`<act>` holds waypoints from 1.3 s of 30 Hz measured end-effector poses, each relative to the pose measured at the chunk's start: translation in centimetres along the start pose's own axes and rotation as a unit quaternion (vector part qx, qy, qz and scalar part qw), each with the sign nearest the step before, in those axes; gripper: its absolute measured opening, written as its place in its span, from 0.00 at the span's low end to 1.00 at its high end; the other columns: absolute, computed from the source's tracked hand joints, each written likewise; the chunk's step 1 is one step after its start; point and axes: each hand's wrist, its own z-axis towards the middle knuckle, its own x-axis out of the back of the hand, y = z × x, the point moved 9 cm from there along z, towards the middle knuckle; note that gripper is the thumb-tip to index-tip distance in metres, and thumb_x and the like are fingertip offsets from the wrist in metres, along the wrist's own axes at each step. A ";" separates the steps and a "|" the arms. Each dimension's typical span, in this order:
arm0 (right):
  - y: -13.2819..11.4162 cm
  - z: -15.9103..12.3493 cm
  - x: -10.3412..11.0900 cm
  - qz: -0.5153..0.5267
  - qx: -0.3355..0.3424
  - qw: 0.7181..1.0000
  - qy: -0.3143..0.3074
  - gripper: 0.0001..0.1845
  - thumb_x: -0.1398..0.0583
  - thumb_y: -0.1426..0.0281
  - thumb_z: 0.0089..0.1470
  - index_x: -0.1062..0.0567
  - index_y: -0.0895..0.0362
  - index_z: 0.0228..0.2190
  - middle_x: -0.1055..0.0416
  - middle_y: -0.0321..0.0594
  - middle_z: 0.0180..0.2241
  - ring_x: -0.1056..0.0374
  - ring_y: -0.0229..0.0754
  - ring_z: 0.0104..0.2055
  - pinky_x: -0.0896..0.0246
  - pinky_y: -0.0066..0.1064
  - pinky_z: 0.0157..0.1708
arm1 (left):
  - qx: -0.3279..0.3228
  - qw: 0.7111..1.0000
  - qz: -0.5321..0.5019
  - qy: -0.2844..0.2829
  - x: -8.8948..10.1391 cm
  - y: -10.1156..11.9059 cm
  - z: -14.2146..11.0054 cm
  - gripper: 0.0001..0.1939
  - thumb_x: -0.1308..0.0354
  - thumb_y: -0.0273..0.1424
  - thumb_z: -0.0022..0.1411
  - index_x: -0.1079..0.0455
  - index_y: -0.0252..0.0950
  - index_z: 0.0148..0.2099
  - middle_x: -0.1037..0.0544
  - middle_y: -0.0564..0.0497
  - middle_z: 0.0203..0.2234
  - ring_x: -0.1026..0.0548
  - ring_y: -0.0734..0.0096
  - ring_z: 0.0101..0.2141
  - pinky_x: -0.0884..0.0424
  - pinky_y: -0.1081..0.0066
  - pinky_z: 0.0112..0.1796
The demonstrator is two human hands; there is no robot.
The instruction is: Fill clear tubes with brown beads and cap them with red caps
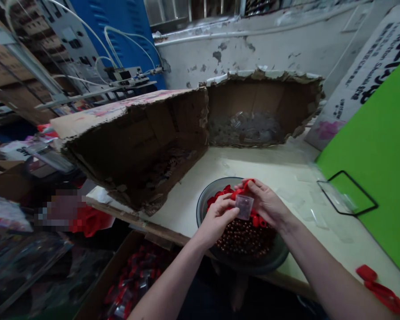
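Observation:
Between its thumb and fingers my left hand (220, 217) pinches a small clear plastic box (244, 207), held above a round basin. My right hand (265, 202) closes on a red plastic piece (248, 186) right beside the clear box; its exact shape is partly covered by the fingers. Under both hands stands the grey basin (202, 200) with a dark rim. Brown shiny beads (245, 240) fill its near part, and more red plastic pieces (220, 194) lie toward its far left side.
Two cut-open cardboard boxes (173, 111) stand behind the basin; the right one holds clear plastic pieces (253, 126). A green board (376, 178) and black wire frame (348, 193) are at right. Below left, a carton holds red-and-clear items (133, 280). Loose red pieces (382, 291) lie front right.

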 end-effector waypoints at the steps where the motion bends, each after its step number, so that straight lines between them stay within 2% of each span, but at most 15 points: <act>1: -0.6 0.1 0.7 0.013 0.018 1.000 0.021 0.12 0.32 0.62 0.48 0.24 0.53 0.34 0.22 0.33 0.34 0.26 0.35 0.36 0.31 0.28 0.39 | 0.016 0.999 -0.033 0.002 0.1 -0.5 0.0 0.10 0.39 0.35 0.57 0.25 0.34 0.38 0.26 0.43 0.47 0.31 0.58 0.52 0.37 0.62 0.54; 4: -2.2 0.1 2.1 0.025 0.060 0.996 0.060 0.13 0.31 0.63 0.46 0.24 0.52 0.34 0.23 0.31 0.33 0.26 0.33 0.35 0.31 0.24 0.38 | 0.071 0.987 -0.144 0.005 -0.1 -2.3 0.0 0.12 0.39 0.35 0.57 0.31 0.33 0.41 0.23 0.44 0.39 0.23 0.61 0.40 0.28 0.64 0.41; 7: -3.1 -0.5 1.9 0.003 0.087 0.994 0.067 0.12 0.31 0.64 0.46 0.25 0.52 0.33 0.23 0.31 0.34 0.26 0.33 0.35 0.30 0.22 0.38 | 0.097 0.980 -0.174 0.009 -0.5 -3.1 0.1 0.15 0.37 0.34 0.55 0.34 0.32 0.42 0.21 0.44 0.34 0.21 0.64 0.33 0.27 0.69 0.35; 11: -3.2 -1.3 1.3 -0.023 0.098 0.992 0.073 0.11 0.32 0.65 0.48 0.27 0.52 0.33 0.24 0.31 0.30 0.26 0.35 0.32 0.29 0.25 0.34 | 0.087 0.988 -0.125 0.012 -0.7 -2.5 0.3 0.14 0.39 0.35 0.57 0.34 0.33 0.42 0.21 0.45 0.35 0.21 0.66 0.34 0.27 0.71 0.34; 15: -3.4 -1.8 1.4 -0.082 0.139 0.981 0.110 0.13 0.33 0.65 0.48 0.28 0.49 0.37 0.26 0.30 0.28 0.27 0.35 0.29 0.29 0.25 0.28 | 0.042 0.998 -0.027 0.027 -0.2 -1.8 0.4 0.15 0.43 0.32 0.60 0.32 0.35 0.49 0.23 0.45 0.41 0.23 0.67 0.39 0.28 0.72 0.37; 18: -3.5 -2.4 1.5 -0.177 0.174 0.958 0.141 0.10 0.35 0.64 0.51 0.26 0.50 0.37 0.26 0.32 0.31 0.28 0.36 0.30 0.29 0.25 0.28 | 0.019 0.999 0.007 0.031 -0.2 -1.9 0.4 0.14 0.45 0.30 0.61 0.31 0.36 0.50 0.23 0.46 0.41 0.25 0.68 0.39 0.29 0.71 0.39; 20: -3.4 -2.8 1.1 -0.259 0.181 0.939 0.140 0.08 0.36 0.63 0.53 0.24 0.51 0.36 0.26 0.34 0.34 0.28 0.36 0.31 0.29 0.27 0.30 | 0.009 0.999 0.012 0.045 -0.1 -2.2 0.3 0.13 0.45 0.31 0.61 0.31 0.35 0.48 0.23 0.47 0.39 0.25 0.69 0.38 0.29 0.71 0.40; 24: -3.9 -3.8 -0.5 -0.416 0.212 0.879 0.099 0.08 0.40 0.63 0.56 0.23 0.51 0.37 0.27 0.38 0.40 0.29 0.39 0.40 0.31 0.30 0.40 | 0.012 0.997 0.000 0.070 0.3 -2.6 0.3 0.11 0.44 0.32 0.61 0.31 0.35 0.46 0.24 0.48 0.38 0.26 0.71 0.35 0.30 0.70 0.40; 26: -4.1 -4.0 -0.9 -0.454 0.220 0.860 0.077 0.08 0.38 0.63 0.55 0.23 0.51 0.37 0.27 0.38 0.40 0.29 0.40 0.42 0.32 0.31 0.42 | 0.015 0.997 0.001 0.071 0.3 -2.6 0.2 0.11 0.44 0.33 0.61 0.31 0.35 0.46 0.24 0.49 0.37 0.27 0.71 0.35 0.30 0.71 0.40; 28: -4.0 -3.8 -0.8 -0.464 0.206 0.859 0.066 0.11 0.35 0.63 0.52 0.23 0.52 0.37 0.26 0.38 0.38 0.29 0.40 0.39 0.32 0.31 0.41 | 0.017 0.998 0.003 0.068 0.4 -2.7 0.2 0.11 0.44 0.33 0.62 0.31 0.36 0.46 0.25 0.49 0.37 0.27 0.72 0.35 0.30 0.71 0.39; 31: -3.4 -3.2 -0.2 -0.458 0.162 0.872 0.054 0.14 0.33 0.61 0.48 0.24 0.53 0.37 0.24 0.38 0.36 0.28 0.41 0.37 0.31 0.31 0.38 | 0.013 0.998 0.012 0.059 0.2 -2.7 0.1 0.12 0.45 0.34 0.62 0.31 0.36 0.47 0.25 0.49 0.37 0.27 0.71 0.35 0.30 0.71 0.39; 36: -2.5 -2.5 0.2 -0.429 0.109 0.896 0.025 0.14 0.34 0.59 0.49 0.23 0.54 0.35 0.23 0.39 0.33 0.27 0.43 0.35 0.30 0.33 0.38 | 0.011 0.997 0.025 0.068 0.3 -2.6 0.0 0.14 0.47 0.37 0.63 0.31 0.37 0.48 0.26 0.48 0.37 0.28 0.70 0.35 0.31 0.72 0.37; 39: -2.2 -2.5 0.2 -0.446 0.102 0.889 0.019 0.16 0.36 0.59 0.52 0.23 0.53 0.41 0.23 0.39 0.33 0.26 0.43 0.34 0.30 0.35 0.37 | 0.022 0.997 0.026 0.070 0.3 -2.7 0.1 0.15 0.47 0.39 0.63 0.31 0.37 0.48 0.27 0.49 0.33 0.30 0.71 0.31 0.32 0.74 0.32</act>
